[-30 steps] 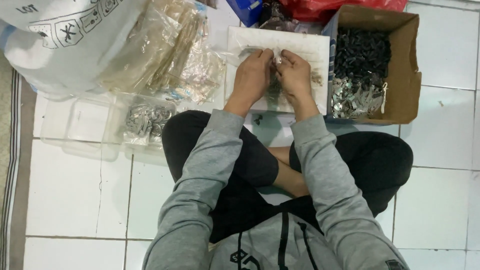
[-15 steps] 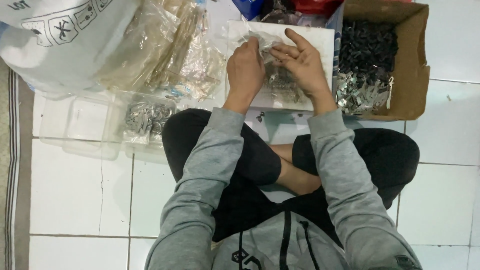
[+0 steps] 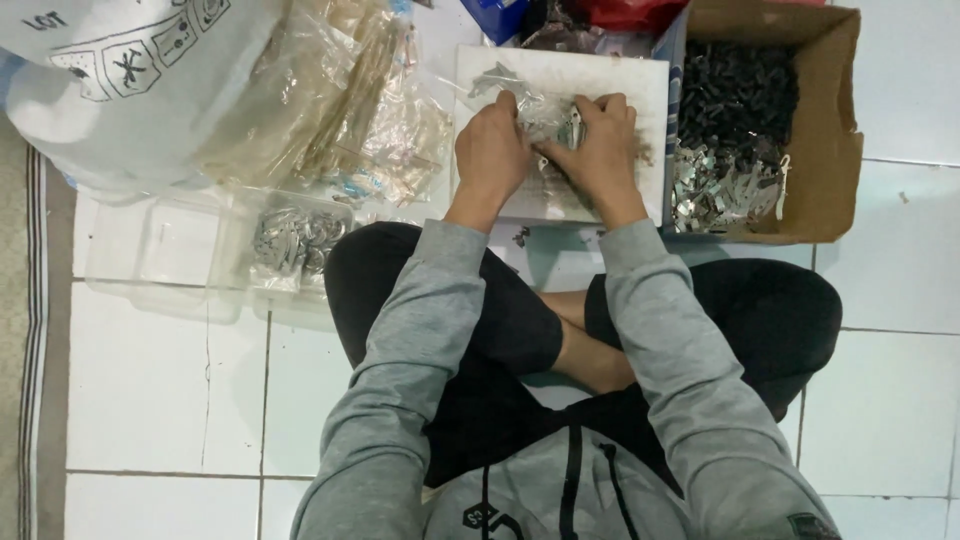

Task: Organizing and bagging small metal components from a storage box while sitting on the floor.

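White floor tiles [image 3: 880, 390] surround us as we sit cross-legged before a white board [image 3: 640, 80]. Half a second ago our right hand [image 3: 600, 150] was spread open over the clear plastic bag [image 3: 530, 105]; now both hands have closed on it, the left hand [image 3: 490, 150] pinching beside the right, small metal pieces [image 3: 572, 125] between them. A cardboard box [image 3: 835, 120] of metal parts sits just right.
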